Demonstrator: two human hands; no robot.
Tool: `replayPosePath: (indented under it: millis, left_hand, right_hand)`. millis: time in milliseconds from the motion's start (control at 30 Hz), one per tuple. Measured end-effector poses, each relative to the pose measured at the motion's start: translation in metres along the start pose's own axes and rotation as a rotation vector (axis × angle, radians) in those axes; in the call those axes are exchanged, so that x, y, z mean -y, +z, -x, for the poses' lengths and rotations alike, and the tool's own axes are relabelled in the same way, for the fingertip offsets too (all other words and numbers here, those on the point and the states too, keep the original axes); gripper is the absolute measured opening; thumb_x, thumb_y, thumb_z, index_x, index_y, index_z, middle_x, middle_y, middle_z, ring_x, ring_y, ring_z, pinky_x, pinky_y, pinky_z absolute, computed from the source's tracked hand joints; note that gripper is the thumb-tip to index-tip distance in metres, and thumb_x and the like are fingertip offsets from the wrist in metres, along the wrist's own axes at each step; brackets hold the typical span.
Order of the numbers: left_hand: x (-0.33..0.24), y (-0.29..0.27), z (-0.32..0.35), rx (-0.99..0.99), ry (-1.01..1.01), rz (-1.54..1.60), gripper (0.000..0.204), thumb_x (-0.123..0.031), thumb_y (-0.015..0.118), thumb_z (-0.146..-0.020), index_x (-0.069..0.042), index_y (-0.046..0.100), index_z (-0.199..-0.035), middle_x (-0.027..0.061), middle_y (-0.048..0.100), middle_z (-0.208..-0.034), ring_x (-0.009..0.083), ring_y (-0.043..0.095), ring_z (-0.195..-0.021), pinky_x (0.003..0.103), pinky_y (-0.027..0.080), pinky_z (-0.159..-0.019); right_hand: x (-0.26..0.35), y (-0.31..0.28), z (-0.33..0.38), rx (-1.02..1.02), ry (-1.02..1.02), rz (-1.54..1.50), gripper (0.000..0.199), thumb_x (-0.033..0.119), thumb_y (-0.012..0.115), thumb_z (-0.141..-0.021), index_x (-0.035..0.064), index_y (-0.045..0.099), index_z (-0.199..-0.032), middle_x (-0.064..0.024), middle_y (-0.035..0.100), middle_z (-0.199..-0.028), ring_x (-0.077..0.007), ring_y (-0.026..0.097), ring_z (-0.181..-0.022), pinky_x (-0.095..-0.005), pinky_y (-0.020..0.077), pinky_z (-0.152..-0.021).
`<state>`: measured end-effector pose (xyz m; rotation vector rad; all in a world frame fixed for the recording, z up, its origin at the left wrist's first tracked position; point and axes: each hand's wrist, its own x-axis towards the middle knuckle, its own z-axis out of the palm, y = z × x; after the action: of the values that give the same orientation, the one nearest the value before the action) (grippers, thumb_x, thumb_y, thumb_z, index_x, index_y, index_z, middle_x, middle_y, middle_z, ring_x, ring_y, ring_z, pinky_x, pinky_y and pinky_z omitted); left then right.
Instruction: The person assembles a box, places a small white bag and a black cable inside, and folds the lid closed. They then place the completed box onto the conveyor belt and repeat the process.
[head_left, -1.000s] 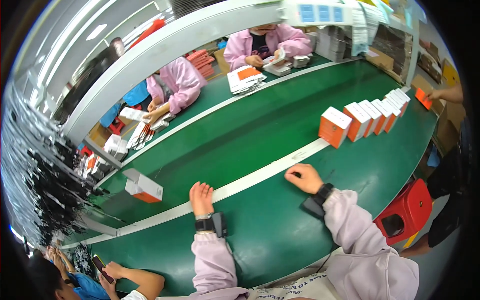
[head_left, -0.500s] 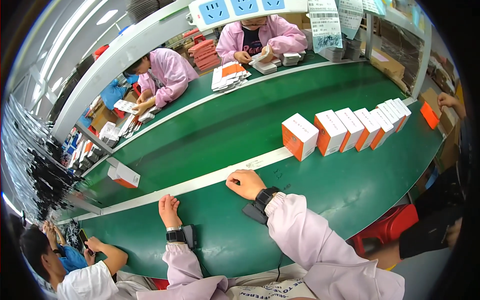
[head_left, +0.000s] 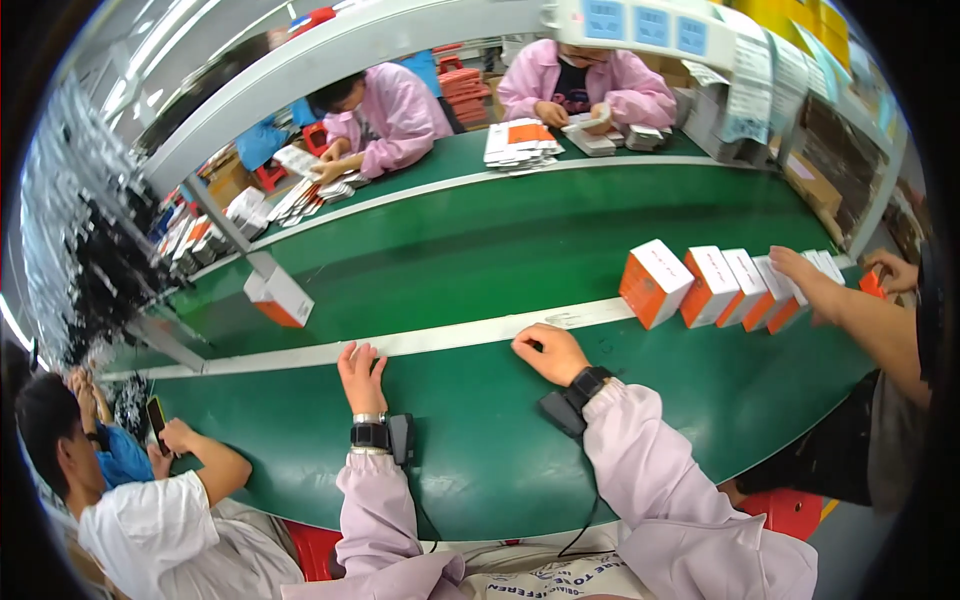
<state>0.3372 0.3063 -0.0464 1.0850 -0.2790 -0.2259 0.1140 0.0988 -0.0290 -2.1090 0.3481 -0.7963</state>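
My left hand [head_left: 362, 377] is open beside the white strip [head_left: 420, 339] along the green table, fingers spread and holding nothing. Further right, my right hand [head_left: 552, 352] rests near the same strip with its fingers curled in, nothing showing in them. Each wrist carries a black strap with a dark device. Up and to the right of my right hand stands a row of several white-and-orange boxes, the nearest box [head_left: 656, 284] a little apart from the rest. Another box [head_left: 279, 297] sits beyond the strip to the left, next to a metal post.
A person's arm [head_left: 850, 305] reaches in from the right to the box row. That person's other hand holds something orange [head_left: 873, 283]. Across the table two people in pink handle flat cartons [head_left: 520, 145]. At left, a person in white [head_left: 165, 545] holds a phone. A power strip [head_left: 650, 25] hangs overhead.
The view has shifted, so the table and boxes sit differently in it. The right-hand person's arm has come in over the box row. My left fingers have spread apart.
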Motion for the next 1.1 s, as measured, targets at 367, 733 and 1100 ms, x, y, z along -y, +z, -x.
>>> replayPosePath:
  millis: [367,733,1100]
  left_hand:
    - [-0.042,-0.097,-0.136,-0.582,0.391,-0.068,0.074,-0.024,0.069,-0.072,0.001,0.025,-0.126,0.0131,0.031,-0.126,0.0223,0.031,-0.116,0.031,0.032,-0.092]
    - [-0.031,-0.116,-0.218,-0.087,0.332,-0.443,0.089,-0.011,0.075,-0.062,0.002,0.018,-0.129,0.0140,0.034,-0.123,0.0205,0.039,-0.111,0.030,0.036,-0.089]
    - [-0.036,-0.071,-0.146,-0.031,0.326,-0.338,0.078,-0.006,0.075,-0.060,0.002,0.025,-0.120,0.0122,0.041,-0.111,0.0186,0.046,-0.098,0.029,0.041,-0.083]
  right_hand:
    - [0.001,-0.004,0.010,-0.060,0.104,0.069,0.010,0.011,0.058,-0.079,0.0012,0.058,-0.079,-0.0022,0.058,-0.076,-0.0104,0.053,-0.071,-0.0226,0.0417,-0.066]
    - [0.003,0.019,-0.010,-0.212,0.342,0.119,0.010,0.012,0.057,-0.080,0.0018,0.057,-0.081,0.0001,0.056,-0.073,-0.0072,0.051,-0.069,-0.0211,0.0409,-0.065]
    - [0.026,0.065,-0.033,-0.025,0.154,0.001,0.009,0.011,0.059,-0.079,0.0023,0.057,-0.078,0.0003,0.056,-0.075,-0.0081,0.052,-0.071,-0.0220,0.0415,-0.067]
